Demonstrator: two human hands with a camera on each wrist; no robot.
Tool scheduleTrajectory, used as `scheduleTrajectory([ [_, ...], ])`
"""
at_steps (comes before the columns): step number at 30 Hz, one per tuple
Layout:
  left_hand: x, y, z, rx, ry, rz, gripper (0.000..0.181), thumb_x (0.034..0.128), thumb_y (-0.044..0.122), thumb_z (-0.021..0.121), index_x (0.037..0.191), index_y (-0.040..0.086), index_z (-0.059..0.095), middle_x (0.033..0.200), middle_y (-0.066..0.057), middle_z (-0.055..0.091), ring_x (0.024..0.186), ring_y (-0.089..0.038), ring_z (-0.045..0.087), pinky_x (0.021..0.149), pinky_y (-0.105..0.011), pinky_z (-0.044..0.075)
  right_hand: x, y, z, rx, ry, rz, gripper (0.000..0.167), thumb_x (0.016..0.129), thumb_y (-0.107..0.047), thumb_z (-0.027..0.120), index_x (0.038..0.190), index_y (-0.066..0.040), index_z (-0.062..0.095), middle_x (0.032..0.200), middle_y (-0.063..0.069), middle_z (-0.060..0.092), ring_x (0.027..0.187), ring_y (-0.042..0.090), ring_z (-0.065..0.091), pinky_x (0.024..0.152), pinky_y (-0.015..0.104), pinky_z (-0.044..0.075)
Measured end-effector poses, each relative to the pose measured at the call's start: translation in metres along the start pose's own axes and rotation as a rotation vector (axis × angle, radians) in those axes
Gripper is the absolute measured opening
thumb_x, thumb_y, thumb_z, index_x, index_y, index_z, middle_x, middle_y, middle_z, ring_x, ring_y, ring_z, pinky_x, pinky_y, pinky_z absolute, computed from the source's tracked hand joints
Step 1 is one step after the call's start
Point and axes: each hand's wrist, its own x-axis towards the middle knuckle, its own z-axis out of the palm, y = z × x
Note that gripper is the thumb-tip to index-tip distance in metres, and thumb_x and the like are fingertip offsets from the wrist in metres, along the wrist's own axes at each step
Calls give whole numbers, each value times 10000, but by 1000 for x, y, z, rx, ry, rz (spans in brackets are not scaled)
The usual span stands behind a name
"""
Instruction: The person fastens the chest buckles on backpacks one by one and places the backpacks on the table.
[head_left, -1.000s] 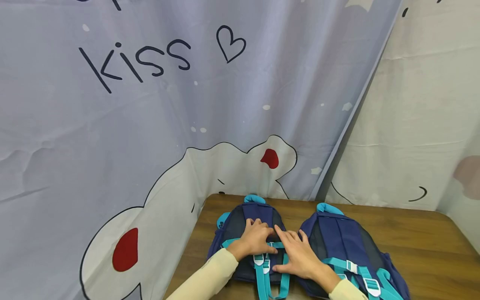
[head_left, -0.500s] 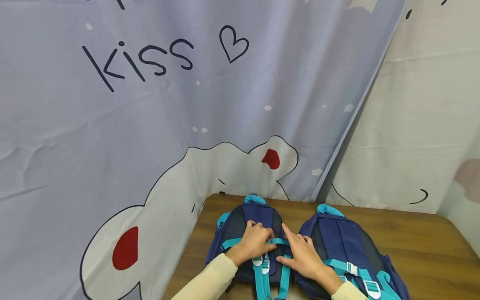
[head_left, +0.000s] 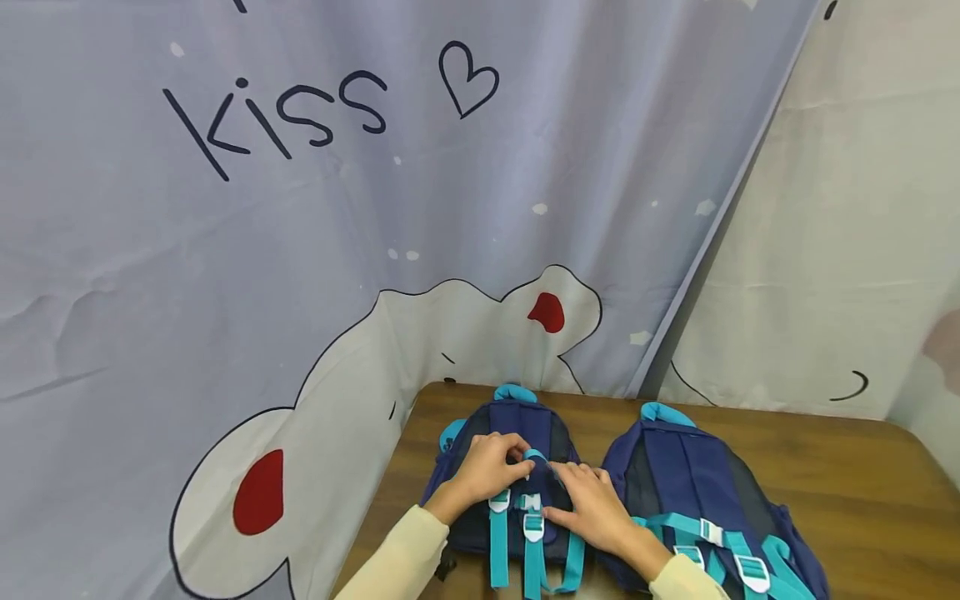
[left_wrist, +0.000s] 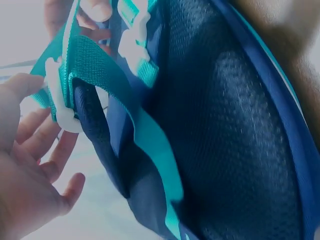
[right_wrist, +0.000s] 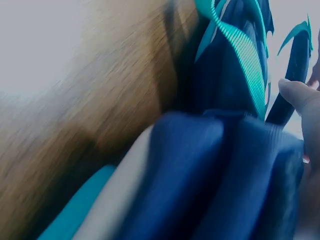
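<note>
A small navy backpack [head_left: 517, 417] with teal straps lies on the table, its strap side up. My left hand [head_left: 483, 467] pinches a raised teal strap [head_left: 536, 455] over its middle. In the left wrist view, the fingers of that hand meet a white plastic buckle [left_wrist: 61, 97] on teal webbing, beside a navy shoulder strap [left_wrist: 92, 120]. To the right, my right hand [head_left: 596, 504] has its fingers extended, with the index fingertip close to the raised strap and the thumb by a white adjuster [head_left: 533, 526]. Whether it touches the webbing is hard to tell.
A second navy backpack [head_left: 697, 467] with teal straps lies close by on the right. Both rest on a brown wooden table [head_left: 847, 475]. Printed curtains [head_left: 480, 192] hang along the table's left and back edges.
My left hand has shifted slightly left and lifted the teal strap, which lay across the backpack before. The shoulder straps below have spread apart. My right hand has moved only slightly.
</note>
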Motion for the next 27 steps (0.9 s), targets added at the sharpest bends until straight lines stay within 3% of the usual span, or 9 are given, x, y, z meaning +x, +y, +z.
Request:
scheduleTrajectory([
  [5, -1, -7, -6, -41, -12, 2, 137, 976, 367, 770, 1042, 247, 762, 882, 167, 740, 879, -26, 632, 1041, -499, 418, 8, -8, 5, -45, -4, -47, 453, 913, -487, 805, 1215, -159, 727, 1166, -2, 681, 1102, 265, 623, 1016, 636, 413],
  [9, -12, -16, -7, -70, -5, -28, 160, 960, 384, 788, 1026, 241, 764, 876, 169, 743, 837, 2, 654, 1032, -495, 448, 9, -16, 15, -51, -31, -59, 402, 918, -486, 796, 1153, -165, 744, 1074, -37, 636, 1012, 225, 616, 972, 614, 421],
  [14, -23, -22, -8, -137, 53, -64, 175, 944, 359, 814, 1006, 206, 753, 893, 94, 757, 793, -24, 654, 771, -298, 521, 15, -28, 23, -101, -39, -56, 343, 894, -455, 821, 1044, -153, 758, 1038, -18, 618, 907, 204, 596, 906, 603, 432],
  [17, -26, -23, -7, -215, 59, -83, 190, 949, 360, 811, 1016, 197, 741, 930, 62, 758, 817, -43, 668, 678, -231, 518, 19, -34, 24, -143, -38, -49, 280, 875, -425, 838, 937, -171, 738, 951, -24, 585, 814, 188, 563, 837, 566, 419],
  [21, -29, -26, -4, -280, 74, -107, 181, 946, 352, 815, 1017, 206, 734, 959, 66, 757, 887, -70, 697, 714, -235, 539, 23, -42, 26, -163, -28, -32, 252, 851, -381, 851, 878, -178, 704, 873, -32, 545, 763, 175, 544, 779, 518, 388],
  [27, -36, -34, -6, -291, 143, -124, 165, 916, 301, 844, 969, 208, 718, 950, 70, 758, 905, -100, 711, 756, -268, 553, 26, -52, 30, -130, 4, -38, 236, 847, -302, 863, 889, -186, 661, 835, -53, 595, 773, 168, 599, 772, 507, 395],
])
